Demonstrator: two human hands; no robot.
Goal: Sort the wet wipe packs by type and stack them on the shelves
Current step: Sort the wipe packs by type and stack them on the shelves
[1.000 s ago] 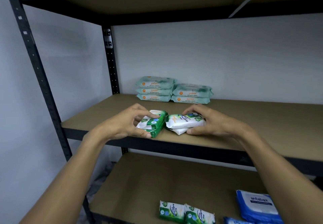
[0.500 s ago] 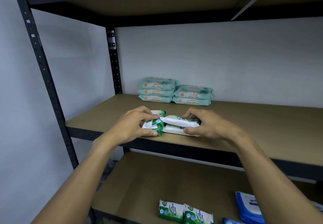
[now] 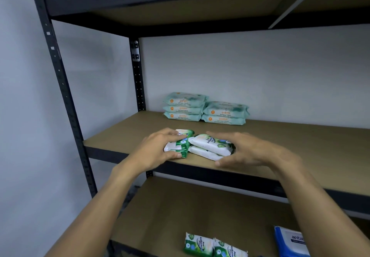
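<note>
Nearest me, on the lower shelf [image 3: 160,216], two green-and-white wipe packs [image 3: 212,246] lie side by side, with a blue Antabax pack [image 3: 290,242] well apart to their right at the frame's edge. None of these is sorted yet, by my reading.

One board up, at the front edge of the middle shelf [image 3: 290,146], I work on the green-and-white type. My left hand [image 3: 158,150] grips the left pile [image 3: 180,145], fingers curled over its top and thumb under its front. My right hand [image 3: 248,150] is loose and spread, cupped beside the right pile [image 3: 210,145] with straight fingers reaching over its far side and the thumb low by the shelf lip. It grasps nothing. The two piles touch. The right pile's top pack sits askew on the one beneath, so I judge the squaring-up unfinished.

The packs are small, soft, glossy pillows, white with green leaf print and green ends. How many the left pile holds, I cannot tell.

At the back, against the wall, the teal Guardian antibacterial packs look finished: a stack of three [image 3: 184,107] just beside a stack of two [image 3: 225,114], edges fairly even.
</note>
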